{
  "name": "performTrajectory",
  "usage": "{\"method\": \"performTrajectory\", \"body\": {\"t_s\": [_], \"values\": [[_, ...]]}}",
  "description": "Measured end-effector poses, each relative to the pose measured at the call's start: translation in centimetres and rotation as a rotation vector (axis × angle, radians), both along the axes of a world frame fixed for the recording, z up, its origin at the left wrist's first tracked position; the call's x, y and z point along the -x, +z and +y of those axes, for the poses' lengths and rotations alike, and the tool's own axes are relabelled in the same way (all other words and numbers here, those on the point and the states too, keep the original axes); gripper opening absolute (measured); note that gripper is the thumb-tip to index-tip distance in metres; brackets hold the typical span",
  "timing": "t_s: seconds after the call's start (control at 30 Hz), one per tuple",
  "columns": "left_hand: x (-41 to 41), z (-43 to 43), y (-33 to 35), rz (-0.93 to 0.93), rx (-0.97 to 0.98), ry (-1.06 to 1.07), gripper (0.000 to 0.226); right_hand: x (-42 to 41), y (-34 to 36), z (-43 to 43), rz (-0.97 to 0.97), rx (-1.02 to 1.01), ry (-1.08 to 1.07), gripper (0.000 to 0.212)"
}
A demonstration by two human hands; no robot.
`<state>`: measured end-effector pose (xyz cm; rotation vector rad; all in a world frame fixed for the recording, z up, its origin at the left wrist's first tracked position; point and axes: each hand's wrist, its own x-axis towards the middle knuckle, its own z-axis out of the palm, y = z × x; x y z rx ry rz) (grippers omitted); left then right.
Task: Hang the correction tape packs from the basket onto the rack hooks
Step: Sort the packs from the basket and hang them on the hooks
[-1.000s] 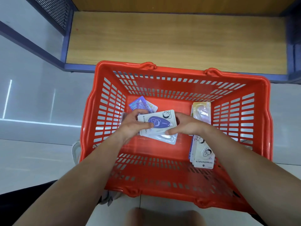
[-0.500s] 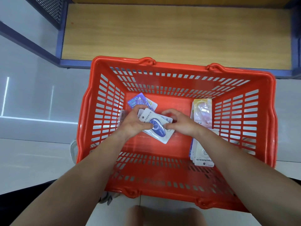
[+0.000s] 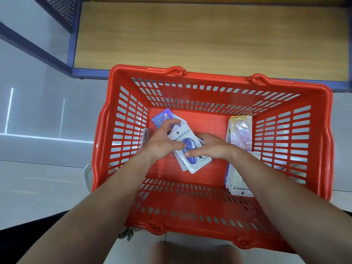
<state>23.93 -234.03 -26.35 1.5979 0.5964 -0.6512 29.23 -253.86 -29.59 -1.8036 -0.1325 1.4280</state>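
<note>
Showing a white card with a purple oval dispenser under clear plastic, the correction tape pack (image 3: 187, 146) sits tilted near the middle of the red basket (image 3: 219, 75), on top of at least one more card. The left hand (image 3: 162, 143) grips its left edge: thumb on the face, fingers spread and curled over the upper end. The right hand (image 3: 211, 147) pinches the right edge, thumb on the dispenser. More packs (image 3: 241, 134) stand against the basket's right wall.
</note>
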Motion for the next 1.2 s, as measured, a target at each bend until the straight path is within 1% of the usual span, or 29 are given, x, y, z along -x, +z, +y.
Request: {"method": "performTrajectory", "body": {"t_s": [0.07, 0.1, 0.13, 0.23, 0.27, 0.33, 0.37, 0.4, 0.43, 0.5, 0.57, 0.63, 0.73, 0.8, 0.87, 0.93, 0.97, 1.0, 1.07, 1.13, 1.2], "values": [[-0.3, -0.1, 0.1, -0.001, 0.004, 0.015, 0.071, 0.2, -0.2, 0.3, 0.023, -0.028, -0.062, 0.069], [-0.4, -0.1, 0.1, 0.0, 0.005, 0.024, 0.071, 0.3, -0.3, 0.3, 0.038, -0.042, -0.092, 0.072], [-0.5, -0.2, 0.1, 0.0, 0.007, 0.032, 0.07, 0.5, -0.2, 0.3, 0.044, -0.052, -0.115, 0.07], [-0.5, -0.2, 0.1, -0.008, 0.008, 0.043, 0.068, 0.8, -0.1, 0.1, 0.063, -0.092, -0.188, 0.054], [-0.6, -0.2, 0.0, -0.016, -0.005, 0.055, 0.068, 0.9, -0.2, 0.0, 0.068, -0.104, -0.22, 0.052], [-0.8, 0.0, -0.5, -0.046, -0.085, 0.143, 0.063, 1.1, -0.8, -0.4, 0.057, -0.093, -0.29, 0.059], [-0.9, 0.4, -0.8, -0.07, -0.159, 0.193, 0.058, 1.2, -1.1, -0.6, 0.031, -0.069, -0.332, 0.062], [-1.0, 0.8, -1.1, -0.091, -0.254, 0.211, 0.055, 1.2, -1.3, -0.9, -0.006, -0.038, -0.377, 0.059], [-1.1, 1.3, -1.6, -0.101, -0.357, 0.173, 0.055, 1.2, -1.3, -1.3, -0.043, -0.005, -0.424, 0.054], [-0.7, 1.7, -2.2, -0.098, -0.55, -0.028, 0.063, 1.3, -1.4, -2.0, -0.081, 0.025, -0.532, 0.049], [-0.1, 1.3, -2.7, -0.097, -0.65, -0.208, 0.076, 1.4, -1.7, -2.5, -0.081, 0.022, -0.608, 0.052], [0.2, 0.6, -2.8, -0.07, -0.689, -0.272, 0.085, 1.5, -1.9, -2.5, -0.08, 0.024, -0.638, 0.056], [0.3, 0.0, -2.9, 0.025, -0.738, -0.322, 0.089, 1.5, -2.4, -2.4, -0.081, 0.015, -0.682, 0.063], [0.2, 0.1, -2.8, 0.001, -0.752, -0.299, 0.082, 1.5, -2.4, -2.5, -0.073, -0.006, -0.713, 0.063], [0.2, 0.3, -2.9, -0.065, -0.754, -0.257, 0.069, 1.6, -2.4, -2.5, -0.067, -0.027, -0.736, 0.06], [0.3, 0.3, -3.0, -0.107, -0.741, -0.273, 0.055, 1.6, -2.4, -2.5, -0.069, -0.033, -0.763, 0.063], [0.3, 0.3, -3.0, -0.114, -0.724, -0.279, 0.051, 1.6, -2.5, -2.5, -0.073, -0.027, -0.774, 0.065], [0.4, 0.1, -3.0, -0.114, -0.712, -0.282, 0.052, 1.5, -2.5, -2.4, -0.072, -0.027, -0.783, 0.064], [0.5, 0.1, -3.2, -0.097, -0.716, -0.305, 0.067, 1.5, -2.6, -2.3, -0.064, -0.038, -0.805, 0.059], [0.5, 0.2, -3.3, -0.047, -0.74, -0.379, 0.079, 1.6, -2.6, -2.2, -0.051, -0.031, -0.813, 0.063], [0.7, 0.1, -3.2, -0.018, -0.769, -0.443, 0.077, 1.8, -2.6, -2.1, -0.055, -0.02, -0.793, 0.066]]}}
